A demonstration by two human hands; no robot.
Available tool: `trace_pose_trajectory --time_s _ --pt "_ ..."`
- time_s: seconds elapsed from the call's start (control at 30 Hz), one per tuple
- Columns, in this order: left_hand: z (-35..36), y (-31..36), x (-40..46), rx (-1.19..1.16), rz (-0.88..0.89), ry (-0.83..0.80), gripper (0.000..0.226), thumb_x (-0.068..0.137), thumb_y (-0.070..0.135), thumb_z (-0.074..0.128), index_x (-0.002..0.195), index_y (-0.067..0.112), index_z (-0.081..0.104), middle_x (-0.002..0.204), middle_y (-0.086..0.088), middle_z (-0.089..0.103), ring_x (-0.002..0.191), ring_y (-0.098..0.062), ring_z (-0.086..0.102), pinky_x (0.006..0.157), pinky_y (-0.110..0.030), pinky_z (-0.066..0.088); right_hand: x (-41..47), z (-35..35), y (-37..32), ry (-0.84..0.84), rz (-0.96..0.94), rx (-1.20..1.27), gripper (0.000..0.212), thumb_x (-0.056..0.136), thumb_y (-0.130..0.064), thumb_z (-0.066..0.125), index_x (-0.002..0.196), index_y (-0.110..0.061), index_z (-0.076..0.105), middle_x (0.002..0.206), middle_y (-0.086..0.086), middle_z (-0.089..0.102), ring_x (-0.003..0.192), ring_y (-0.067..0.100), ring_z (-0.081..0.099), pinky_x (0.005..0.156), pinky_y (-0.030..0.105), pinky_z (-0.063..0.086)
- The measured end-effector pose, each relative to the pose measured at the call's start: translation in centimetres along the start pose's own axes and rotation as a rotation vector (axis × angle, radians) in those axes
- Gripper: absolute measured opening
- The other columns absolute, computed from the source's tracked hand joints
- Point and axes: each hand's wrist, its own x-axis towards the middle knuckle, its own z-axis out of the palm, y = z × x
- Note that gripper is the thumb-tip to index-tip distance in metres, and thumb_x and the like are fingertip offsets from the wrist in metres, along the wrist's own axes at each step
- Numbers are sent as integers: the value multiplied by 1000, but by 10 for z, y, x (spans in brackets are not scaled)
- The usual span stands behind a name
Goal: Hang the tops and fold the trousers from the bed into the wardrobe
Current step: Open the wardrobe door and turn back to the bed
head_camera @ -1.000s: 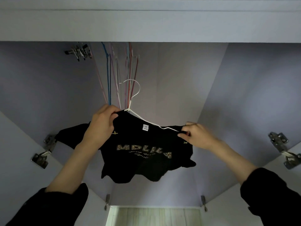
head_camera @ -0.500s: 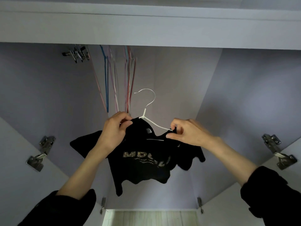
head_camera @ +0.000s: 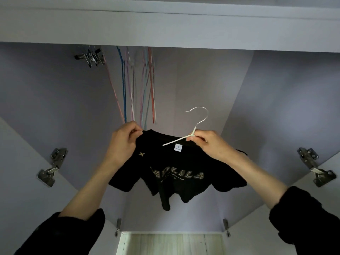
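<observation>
1. Head view, the top: black T-shirt point(head_camera: 176, 173) with pale lettering on the front, held up inside the open wardrobe point(head_camera: 276, 100), partly on a white hanger point(head_camera: 191, 134). One arm of the hanger visible across the neck opening, just above the white size label; the other arm hidden behind the right hand.

2. Head view, the hands: left hand point(head_camera: 122, 142) pinching the shoulder edge of the T-shirt near the collar, fingers curled on the cloth. Right hand point(head_camera: 207, 144) gripping the hanger at the junction under its hook, fingers closed round it.

3. Head view, the wardrobe: hook of the hanger free in the air, not yet on any rail (the rail itself not visible, probably hidden behind the upper front panel). Several empty coloured hangers point(head_camera: 137, 85) hanging further back to the left, a clip hanger point(head_camera: 91, 56) near the top left corner. Door hinges point(head_camera: 49, 170) on both opened doors.

4. Progress, as a judgement: dressing of this top on the hanger nearly finished, hanging still to do. No other garment seen inside the wardrobe. Bed and trousers out of view, so impossible to tell how many pieces remain.
</observation>
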Motion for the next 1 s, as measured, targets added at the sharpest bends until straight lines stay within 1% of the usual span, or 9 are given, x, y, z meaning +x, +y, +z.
trace_pose_trajectory --time_s 0.07,0.13,0.2,0.3,0.47,0.57,0.67,0.83,1.0 --pt "0 -3 0 52 65 -30 10 88 -5 54 82 0 61 81 -9 59 77 -19 56 67 -3 36 -3 -7 0 14 16 10 21 96 -19 51 101 -16 71 58 -3 50 49 8 36 50 17 29" --pt "8 -4 -1 74 152 -117 10 87 -4 56 85 2 64 83 -4 56 80 -16 54 73 -3 35 -3 -11 -3 48 19 56 21 95 -18 52 100 -15 72 66 15 55 53 9 31 52 19 26" --pt "17 -8 -2 95 203 -214 9 89 4 57 92 6 66 88 2 56 84 -15 54 78 -12 39 -3 -15 -5 97 32 101 20 95 -17 53 96 -13 72 77 24 56 58 10 30 55 23 24" --pt "24 -10 -6 96 220 -281 15 90 20 59 102 14 67 94 5 60 87 -12 56 81 -26 45 -10 -18 -10 124 45 159 20 94 -16 54 97 -11 73 73 18 56 62 11 34 58 24 26" --pt "40 2 -10 34 231 -298 12 91 13 57 97 7 65 90 -2 58 82 -16 56 76 -25 44 -24 -21 -15 153 71 195 17 93 -15 56 93 -12 72 49 -12 45 50 2 35 52 12 28" --pt "54 6 -14 -2 227 -315 8 92 5 53 93 2 61 87 0 54 82 -16 52 73 -10 36 -35 -25 -3 168 166 153 20 90 -26 61 76 -13 67 50 -8 41 48 5 35 52 17 28" --pt "66 6 -18 -34 215 -316 9 92 -1 51 89 1 60 86 0 53 85 -16 51 75 -2 32 -49 -32 9 90 264 154 26 89 -27 62 68 -12 60 53 -7 54 46 3 44 55 15 36" --pt "97 15 -9 -80 196 -389 11 92 2 52 91 6 62 87 2 56 89 -17 52 78 -7 35 -76 -52 32 70 371 276 12 88 -13 63 76 -13 66 55 1 52 44 6 41 51 14 36" --pt "119 45 9 46 277 -416 34 94 7 51 128 10 55 121 -6 58 115 -22 49 99 -24 35 -78 -72 64 212 486 493 15 89 -3 58 77 -9 65 65 3 52 51 9 43 45 13 36"
